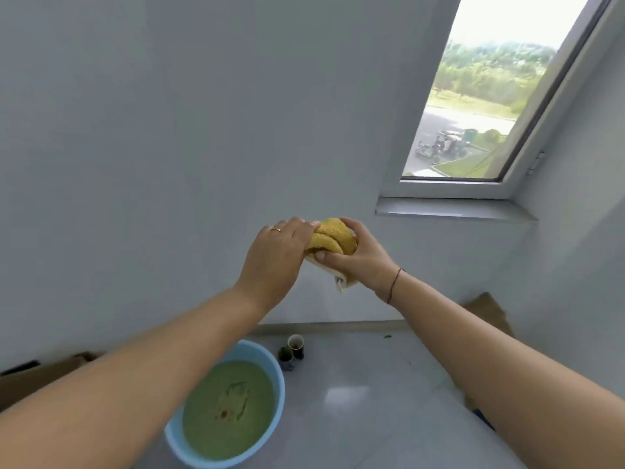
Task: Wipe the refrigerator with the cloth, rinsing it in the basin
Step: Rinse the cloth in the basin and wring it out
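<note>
A yellow cloth (332,237) is bunched and twisted between both hands, held out at chest height in front of a pale wall. My left hand (275,255) grips its left end from above, fingers curled over it. My right hand (355,260) grips its right end, thumb underneath, and a white corner of the cloth hangs below the palm. On the floor below, a light blue basin (275,377) holds murky green water. No refrigerator is in view.
Two small cups (292,350) stand on the grey floor just right of the basin. Brown cardboard (487,308) leans at the right wall and more lies at the left (57,368). A window with a sill (453,209) is at upper right.
</note>
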`<action>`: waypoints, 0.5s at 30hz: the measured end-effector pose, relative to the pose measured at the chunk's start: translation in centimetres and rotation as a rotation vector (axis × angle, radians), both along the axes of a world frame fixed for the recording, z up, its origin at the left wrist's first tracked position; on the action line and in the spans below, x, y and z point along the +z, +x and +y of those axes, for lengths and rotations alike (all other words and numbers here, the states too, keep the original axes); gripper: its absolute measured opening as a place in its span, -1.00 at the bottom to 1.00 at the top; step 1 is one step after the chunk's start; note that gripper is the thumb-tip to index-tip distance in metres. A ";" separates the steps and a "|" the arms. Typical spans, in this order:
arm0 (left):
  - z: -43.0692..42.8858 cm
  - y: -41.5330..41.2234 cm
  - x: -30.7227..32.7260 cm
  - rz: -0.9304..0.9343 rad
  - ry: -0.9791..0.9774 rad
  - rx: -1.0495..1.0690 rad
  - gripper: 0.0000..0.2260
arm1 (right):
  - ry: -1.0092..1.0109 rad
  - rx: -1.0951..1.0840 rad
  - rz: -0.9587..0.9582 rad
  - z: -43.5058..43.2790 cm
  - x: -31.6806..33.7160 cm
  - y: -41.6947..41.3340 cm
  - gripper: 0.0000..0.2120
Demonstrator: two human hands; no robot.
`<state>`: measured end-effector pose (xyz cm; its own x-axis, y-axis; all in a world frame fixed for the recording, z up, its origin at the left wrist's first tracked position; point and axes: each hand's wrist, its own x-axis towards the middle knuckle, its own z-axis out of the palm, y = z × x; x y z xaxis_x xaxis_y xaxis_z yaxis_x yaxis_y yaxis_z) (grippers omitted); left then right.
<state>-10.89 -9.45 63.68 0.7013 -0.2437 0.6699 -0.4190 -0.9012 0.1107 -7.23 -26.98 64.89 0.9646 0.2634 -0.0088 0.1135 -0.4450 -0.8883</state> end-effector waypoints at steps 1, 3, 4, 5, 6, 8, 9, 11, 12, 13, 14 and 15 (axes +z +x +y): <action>2.3 -0.2 -0.5 0.024 0.007 0.032 -0.69 | 0.001 0.028 0.010 2.5 -0.6 0.5 -0.19; 6.6 -0.3 -2.0 0.044 0.005 0.080 -0.67 | -0.014 0.086 0.027 7.1 -1.9 1.5 -0.22; 8.7 -0.2 -2.8 0.057 0.000 0.106 -0.66 | -0.019 0.123 0.036 9.6 -2.6 2.0 -0.24; 11.2 0.1 -3.9 0.073 -0.006 0.141 -0.66 | -0.029 0.148 0.047 12.4 -3.7 2.8 -0.24; 13.2 0.4 -4.8 0.090 -0.009 0.164 -0.65 | -0.035 0.163 0.056 14.4 -4.6 3.3 -0.24; 15.8 0.7 -6.4 0.111 -0.002 0.198 -0.63 | -0.038 0.173 0.059 17.4 -6.3 4.1 -0.23; 17.5 1.3 -7.5 0.144 0.002 0.218 -0.62 | -0.044 0.180 0.070 19.4 -7.5 4.9 -0.22; 20.0 1.9 -9.7 0.185 -0.012 0.244 -0.62 | -0.059 0.183 0.087 22.2 -9.7 5.7 -0.21; 21.8 2.1 -11.8 0.209 -0.010 0.264 -0.62 | -0.067 0.198 0.109 24.1 -11.8 6.0 -0.20; 22.7 2.4 -13.1 0.230 -0.006 0.274 -0.61 | -0.076 0.194 0.124 25.0 -12.9 6.3 -0.19; 23.6 2.7 -15.0 0.246 -0.005 0.281 -0.60 | -0.093 0.203 0.143 25.9 -14.7 6.5 -0.19; 24.3 2.8 -16.8 0.272 0.007 0.284 -0.59 | -0.097 0.205 0.179 26.6 -16.4 6.7 -0.19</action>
<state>-8.08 14.80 46.86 0.8931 -0.0184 0.4494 -0.1092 -0.9782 0.1769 -0.52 -0.36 48.51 0.8721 0.4423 -0.2092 0.0549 -0.5132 -0.8565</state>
